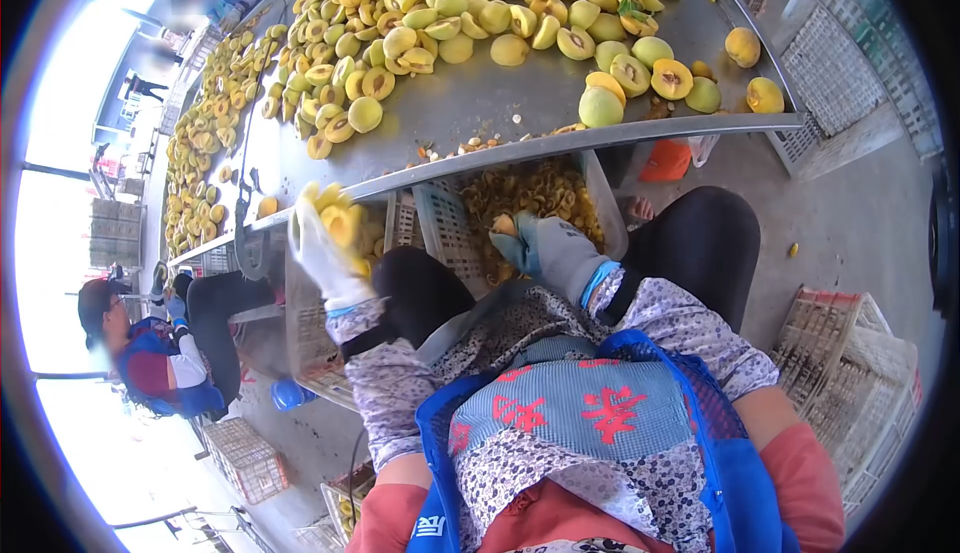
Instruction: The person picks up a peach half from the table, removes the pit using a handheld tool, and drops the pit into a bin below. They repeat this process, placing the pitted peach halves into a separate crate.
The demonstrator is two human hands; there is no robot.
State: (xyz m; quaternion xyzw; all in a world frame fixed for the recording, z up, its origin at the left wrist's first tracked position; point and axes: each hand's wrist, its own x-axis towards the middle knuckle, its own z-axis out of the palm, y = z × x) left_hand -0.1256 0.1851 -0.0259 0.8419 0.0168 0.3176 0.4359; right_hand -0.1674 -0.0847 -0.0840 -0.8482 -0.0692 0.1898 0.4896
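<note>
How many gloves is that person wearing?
2. A white one on the left hand, which holds yellow fruit by the table edge; a grey one on the right hand, which holds a fruit piece over a crate.

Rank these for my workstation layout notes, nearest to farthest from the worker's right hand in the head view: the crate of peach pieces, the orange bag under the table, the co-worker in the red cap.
1. Crate of peach pieces: right hand reaches into it.
2. Orange bag: beyond the crate, under the table edge.
3. Co-worker in the red cap: far across, past the left hand.
</note>
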